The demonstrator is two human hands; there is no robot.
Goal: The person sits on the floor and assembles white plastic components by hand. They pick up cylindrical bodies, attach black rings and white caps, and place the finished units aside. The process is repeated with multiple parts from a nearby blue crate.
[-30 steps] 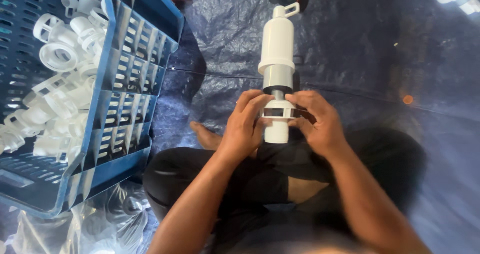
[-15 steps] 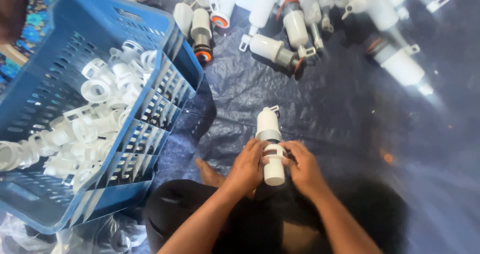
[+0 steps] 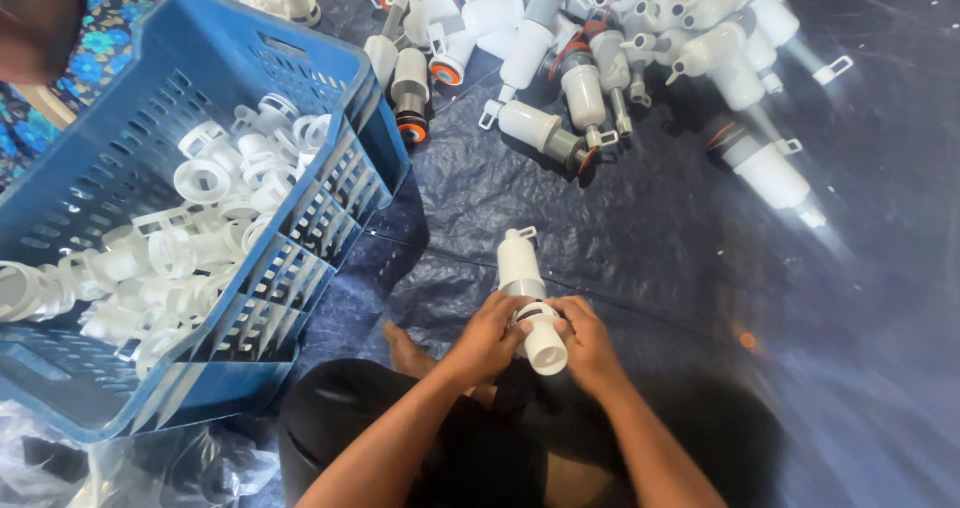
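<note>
Both my hands hold one white plastic pipe fitting (image 3: pixel 522 268) over my lap. My left hand (image 3: pixel 488 336) wraps its left side. My right hand (image 3: pixel 590 343) grips the right side near the open round end (image 3: pixel 546 348), which faces me. A small tab sticks out of the fitting's far end. A pile of similar white and grey fittings (image 3: pixel 590 58), some with orange rings, lies on the dark tarp ahead.
A blue slotted crate (image 3: pixel 330 208) at my left holds several white ring-shaped parts (image 3: pixel 190 248). Dark blue tarp (image 3: pixel 800 318) covers the floor. Clear plastic bags (image 3: pixel 150 468) lie below the crate. Patterned cloth (image 3: pixel 40 118) shows at far left.
The view has tilted upward, so the pile of fittings came into sight. The fitting in my hands now looks smaller and lower, still held by both hands.
</note>
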